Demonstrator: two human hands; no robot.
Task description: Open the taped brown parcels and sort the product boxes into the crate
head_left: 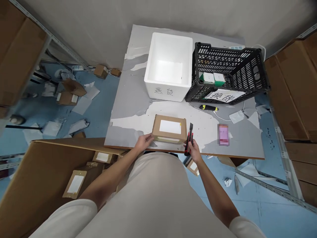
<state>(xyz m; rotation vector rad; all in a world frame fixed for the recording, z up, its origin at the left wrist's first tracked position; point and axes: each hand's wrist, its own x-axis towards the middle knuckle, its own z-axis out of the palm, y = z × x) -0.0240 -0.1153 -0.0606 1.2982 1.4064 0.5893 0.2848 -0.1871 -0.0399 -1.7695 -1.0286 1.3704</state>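
A small brown cardboard box (157,127) with a white label on top lies near the front edge of the table. My left hand (143,142) grips its left front corner. My right hand (195,150) is closed around a red and black utility knife (189,138), whose tip points away from me. The fingers of that hand come close to the box's right front corner; whether they touch it I cannot tell.
Behind the box stand a white foam box (168,91) and a black plastic crate (247,91) holding small green-and-white boxes (214,78). A yellow-black tool (209,108) and a blurred pink item (223,135) lie to the right. A large carton (37,175) with boxes stands at lower left.
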